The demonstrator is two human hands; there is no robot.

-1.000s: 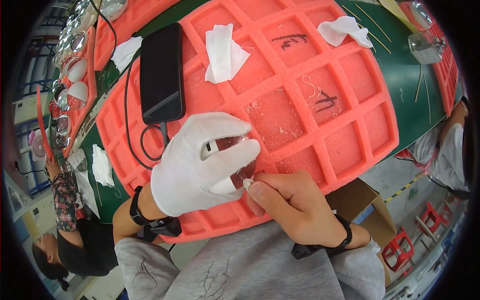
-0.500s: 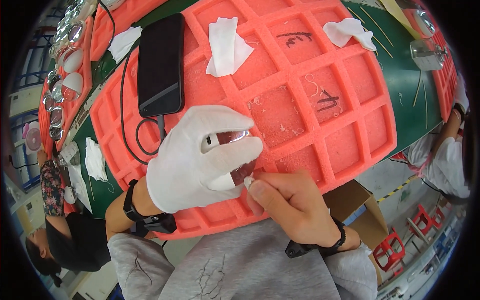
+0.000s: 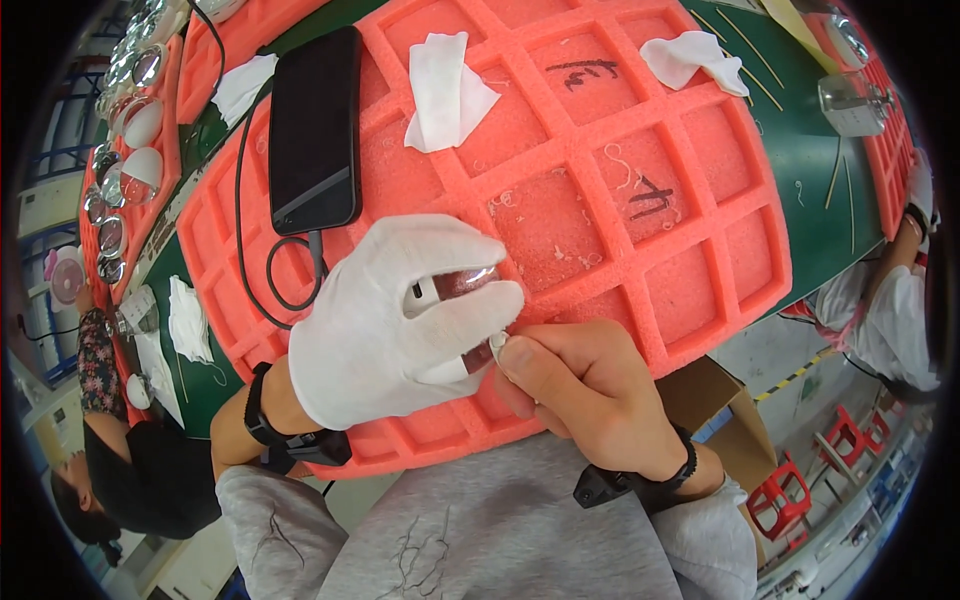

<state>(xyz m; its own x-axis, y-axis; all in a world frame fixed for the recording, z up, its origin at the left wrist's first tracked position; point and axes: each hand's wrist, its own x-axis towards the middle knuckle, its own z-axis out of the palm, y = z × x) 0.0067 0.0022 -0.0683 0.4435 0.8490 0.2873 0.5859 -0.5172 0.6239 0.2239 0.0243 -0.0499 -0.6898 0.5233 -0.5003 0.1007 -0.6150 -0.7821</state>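
While I look down from far away through the head camera, I see the gloved left hand [image 3: 375, 325] grasping a rounded, shiny and white piece [image 3: 467, 281] over the pink foam tray [image 3: 685, 300]. The bare right hand [image 3: 590, 400] pinches a small white wad [image 3: 497, 342] at the piece's edge. A black phone [image 3: 316, 130] lies on the tray, upon the green bench [image 3: 815, 150].

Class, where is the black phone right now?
In the head view, the black phone lies upper left on the coral foam tray, left of a white cloth, beyond the gloved left hand.
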